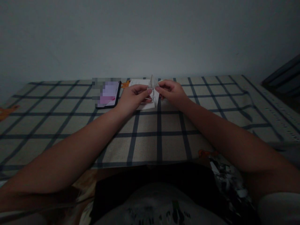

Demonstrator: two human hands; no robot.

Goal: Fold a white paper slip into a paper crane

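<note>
Between both hands is a small pale bundle (pixel 153 82), with a gathered, pointed top and a thin dark string at its middle. My left hand (pixel 137 94) pinches it from the left, thumb and forefinger pressed together at the string. From the right, my right hand (pixel 172 91) pinches the same spot, its other fingers curled in. The fingertips of the two hands nearly meet. White paper (pixel 147 106) lies beneath the hands, partly hidden by them. Dim light keeps the bundle's exact kind from showing.
A phone (pixel 109 93) with a lit, partly blurred screen lies left of my left hand. The table has a checked cloth (pixel 146 145) with orange printed figures. Behind it rises a plain wall (pixel 150 37). A dark slatted object (pixel 284 73) stands at the far right.
</note>
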